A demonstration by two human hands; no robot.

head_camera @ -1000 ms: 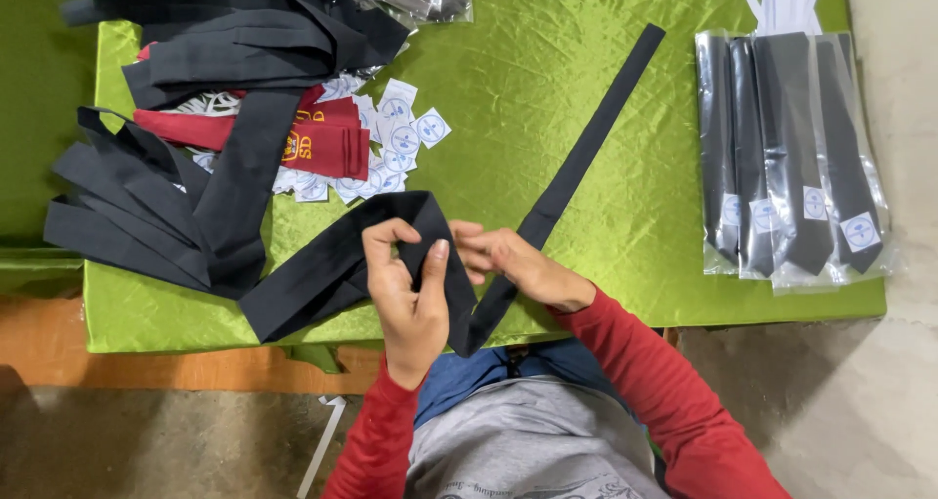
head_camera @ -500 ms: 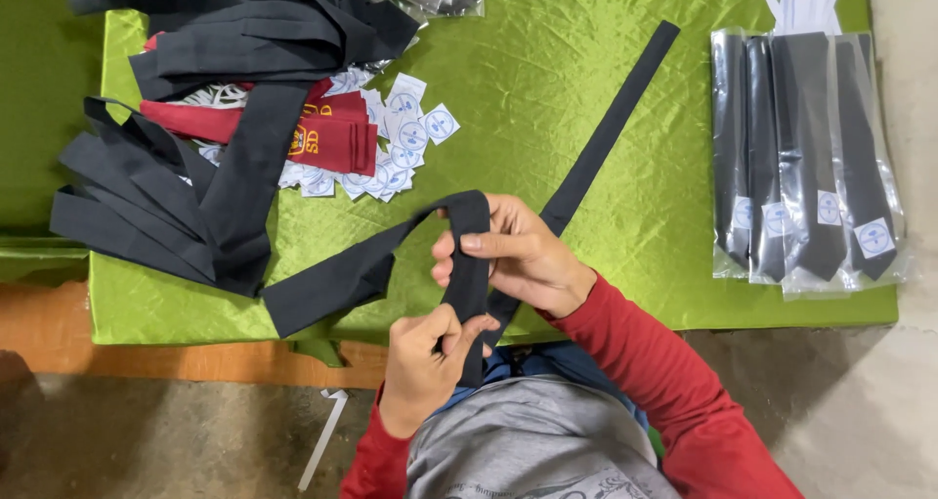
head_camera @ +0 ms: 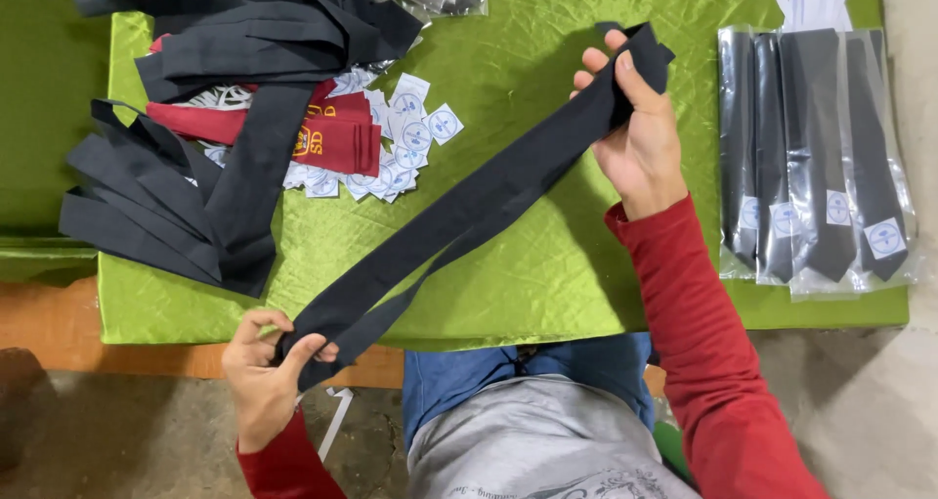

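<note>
From the head view, a black tie point(head_camera: 469, 201) is stretched slantwise over the green table point(head_camera: 547, 264). The right hand point(head_camera: 635, 128) grips its far end, fingers closed round the folded cloth, held above the table. The left hand point(head_camera: 264, 372) pinches the near end at the table's front edge (thumb on top). More ties point(head_camera: 215, 167) lie heaped left, by white labels point(head_camera: 401, 142); bagged ties point(head_camera: 816, 157) lie right.

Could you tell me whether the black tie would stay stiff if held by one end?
Probably floppy: the black tie is only straight stretched between left hand and right hand. Likely light, since fingertips alone pinch it.
</note>
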